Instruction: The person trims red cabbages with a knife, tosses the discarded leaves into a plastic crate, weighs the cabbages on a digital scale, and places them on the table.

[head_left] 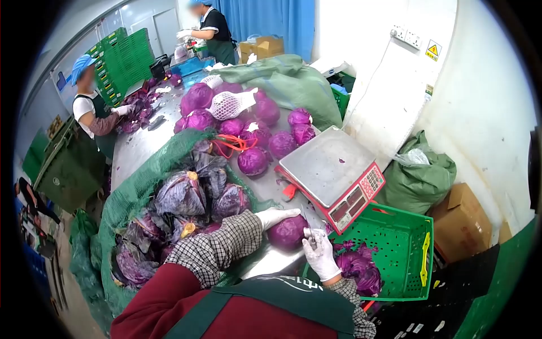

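A round purple cabbage (288, 233) sits at the near edge of the metal table. White-gloved, my left hand (276, 217) holds it from the left and top. My right hand (320, 254), also gloved, is at the cabbage's right side with fingers curled around something small that I cannot make out. Close by on the right is a green crate (400, 248) with purple cabbage leaves (360, 270) inside. On the left, a green mesh sack (132, 186) lies open around several dark, leafy cabbages (180, 195).
A red-framed scale (327, 164) stands beyond my right hand. Several trimmed cabbages (253, 161) and a green sack (288, 85) lie farther back. Two people work at the far side and end of the metal table (138, 148), near stacked green crates (127, 62).
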Demonstrator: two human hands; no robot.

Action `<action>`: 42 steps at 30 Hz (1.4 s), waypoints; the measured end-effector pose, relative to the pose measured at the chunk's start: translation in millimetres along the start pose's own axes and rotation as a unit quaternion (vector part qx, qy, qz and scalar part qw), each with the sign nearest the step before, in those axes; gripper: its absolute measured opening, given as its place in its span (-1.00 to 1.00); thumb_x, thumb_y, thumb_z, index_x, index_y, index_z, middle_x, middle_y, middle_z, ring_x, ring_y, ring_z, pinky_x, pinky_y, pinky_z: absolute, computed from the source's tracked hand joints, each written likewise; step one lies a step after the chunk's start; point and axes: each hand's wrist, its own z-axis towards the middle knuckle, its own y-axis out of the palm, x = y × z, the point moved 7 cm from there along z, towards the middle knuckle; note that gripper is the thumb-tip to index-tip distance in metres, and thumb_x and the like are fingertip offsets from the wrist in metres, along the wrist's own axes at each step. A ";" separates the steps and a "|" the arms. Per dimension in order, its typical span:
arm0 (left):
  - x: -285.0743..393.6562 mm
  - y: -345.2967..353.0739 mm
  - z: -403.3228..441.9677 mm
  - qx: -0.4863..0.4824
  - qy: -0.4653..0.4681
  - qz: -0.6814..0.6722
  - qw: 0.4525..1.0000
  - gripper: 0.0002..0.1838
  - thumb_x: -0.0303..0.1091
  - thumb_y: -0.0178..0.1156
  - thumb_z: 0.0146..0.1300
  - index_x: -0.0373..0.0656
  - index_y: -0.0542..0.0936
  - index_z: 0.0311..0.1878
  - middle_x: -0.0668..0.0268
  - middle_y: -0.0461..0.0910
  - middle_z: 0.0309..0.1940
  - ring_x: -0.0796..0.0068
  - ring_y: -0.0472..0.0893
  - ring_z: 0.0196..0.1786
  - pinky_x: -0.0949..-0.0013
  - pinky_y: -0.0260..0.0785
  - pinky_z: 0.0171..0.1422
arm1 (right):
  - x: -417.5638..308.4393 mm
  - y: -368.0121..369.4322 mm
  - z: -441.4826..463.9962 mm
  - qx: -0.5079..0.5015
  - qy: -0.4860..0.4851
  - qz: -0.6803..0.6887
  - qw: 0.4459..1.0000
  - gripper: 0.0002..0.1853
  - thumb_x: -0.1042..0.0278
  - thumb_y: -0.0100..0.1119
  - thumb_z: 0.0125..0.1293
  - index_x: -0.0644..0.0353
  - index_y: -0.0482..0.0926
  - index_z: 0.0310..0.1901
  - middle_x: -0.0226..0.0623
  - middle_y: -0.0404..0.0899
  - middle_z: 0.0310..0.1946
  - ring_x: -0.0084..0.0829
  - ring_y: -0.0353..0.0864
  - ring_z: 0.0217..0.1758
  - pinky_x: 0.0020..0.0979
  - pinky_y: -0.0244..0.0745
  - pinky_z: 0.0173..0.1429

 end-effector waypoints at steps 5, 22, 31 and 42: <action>-16.3 -7.0 16.5 0.012 -0.023 0.000 1.000 -0.18 0.35 0.31 0.03 -0.22 0.57 0.12 0.12 0.64 -0.03 0.26 0.67 -0.03 0.23 0.51 0.07 | -17.1 8.9 7.6 -0.030 -0.048 -0.076 0.996 -0.65 0.54 0.23 0.16 0.23 0.53 0.03 -0.15 0.49 -0.07 -0.18 0.55 -0.02 -0.32 0.52 0.03; 10.1 5.9 -17.4 -0.014 -0.023 -0.019 0.999 -0.23 0.25 0.23 0.20 -0.32 0.53 0.16 0.10 0.59 0.08 0.34 0.60 0.07 0.30 0.44 0.18 | -14.8 7.4 7.8 -0.045 -0.047 -0.061 0.996 -0.66 0.55 0.29 0.13 0.22 0.53 -0.02 -0.15 0.46 -0.12 -0.24 0.56 -0.12 -0.38 0.54 -0.07; 7.6 9.4 -18.9 -0.047 -0.033 -0.048 0.997 -0.21 0.27 0.25 0.16 -0.24 0.51 0.21 0.11 0.58 0.11 0.31 0.59 0.10 0.17 0.40 0.21 | 4.7 12.9 15.1 -0.118 -0.067 -0.057 0.989 -0.79 0.58 0.31 0.14 0.28 0.51 -0.20 -0.24 0.47 -0.30 -0.27 0.58 -0.16 -0.38 0.54 -0.13; 19.7 9.7 -37.7 -0.034 -0.076 -0.069 0.994 -0.18 0.24 0.36 0.06 -0.17 0.46 0.25 0.10 0.56 0.12 0.21 0.60 0.10 0.11 0.44 0.24 | 44.2 -16.2 -43.0 0.043 0.129 -0.026 0.990 -0.96 0.49 0.14 0.28 0.25 0.49 -0.28 -0.13 0.46 -0.34 -0.12 0.51 -0.24 -0.22 0.44 -0.16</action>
